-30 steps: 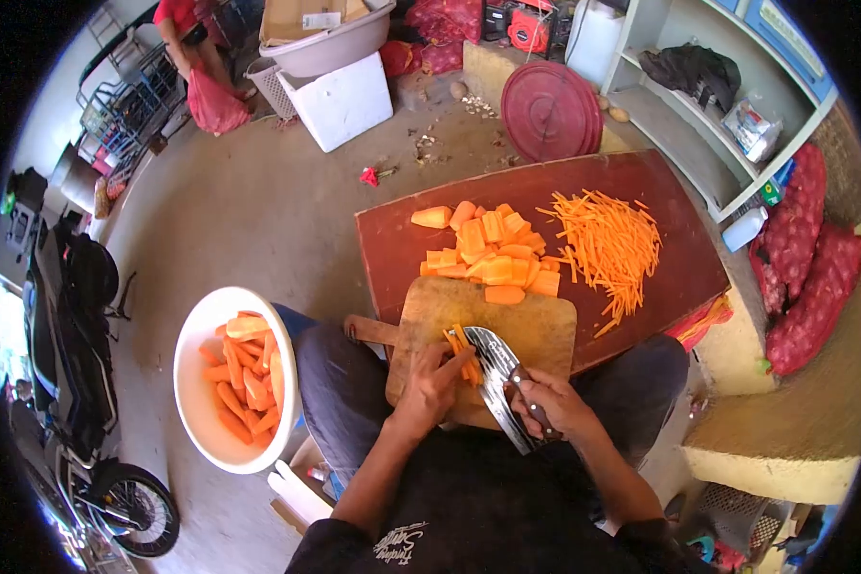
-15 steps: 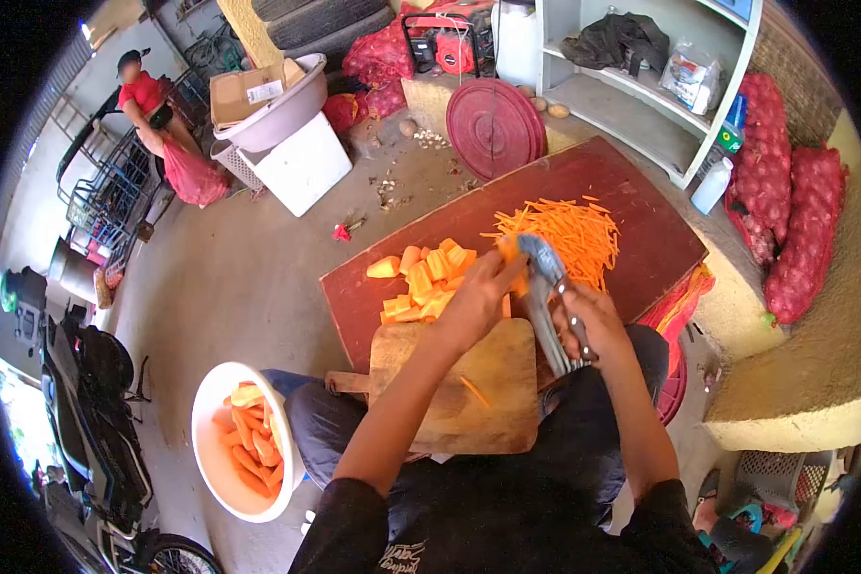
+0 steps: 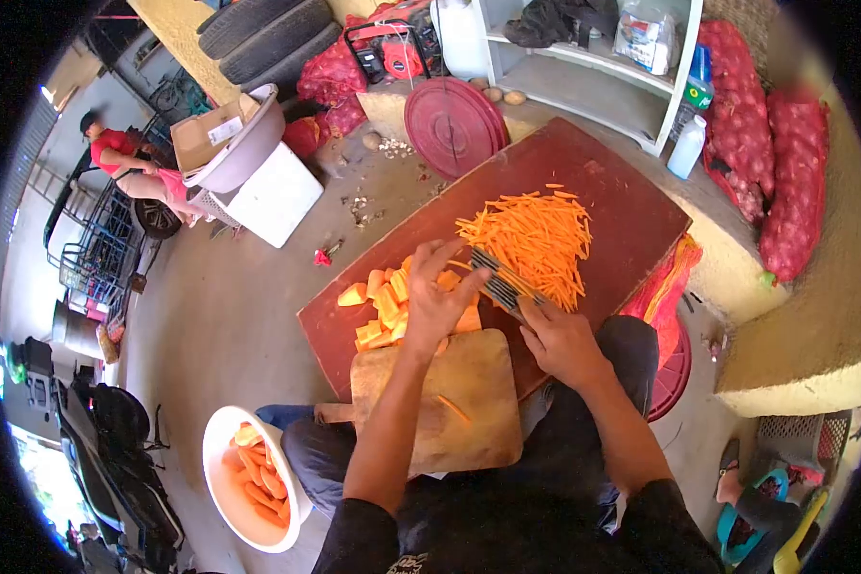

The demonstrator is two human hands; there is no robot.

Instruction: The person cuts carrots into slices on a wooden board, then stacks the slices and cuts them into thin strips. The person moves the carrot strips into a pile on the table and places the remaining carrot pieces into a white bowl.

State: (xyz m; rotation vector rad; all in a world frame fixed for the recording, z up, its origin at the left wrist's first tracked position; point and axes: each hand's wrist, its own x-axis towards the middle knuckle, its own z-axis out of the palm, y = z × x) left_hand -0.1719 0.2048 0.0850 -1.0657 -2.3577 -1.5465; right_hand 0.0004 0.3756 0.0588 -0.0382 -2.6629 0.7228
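My right hand (image 3: 566, 346) grips a hand-held slicer (image 3: 497, 280) with dark ribbed strips, tilted above the table. At its upper left end is my left hand (image 3: 438, 298), with thumb and fingers apart and the thumb close to the strips; a thin carrot strip shows between them. Just beyond the slicer lies a heap of carrot shreds (image 3: 536, 239). Cut carrot chunks (image 3: 386, 304) sit behind and left of my left hand, partly hidden by it. Below both hands is a wooden cutting board (image 3: 430, 402) with one loose carrot stick (image 3: 454, 409) on it.
The dark red table (image 3: 622, 182) stands in front of me. A white tub (image 3: 218, 483) of peeled carrots is at lower left. Red mesh sacks (image 3: 794, 191) lean at right beside a shelf (image 3: 584, 91). Another person (image 3: 115, 153) stands at far left.
The slicer has turned, so its ribbed face now shows. My left hand has opened and drawn back to the left from the carrot piece it was on. The camera view has shifted.
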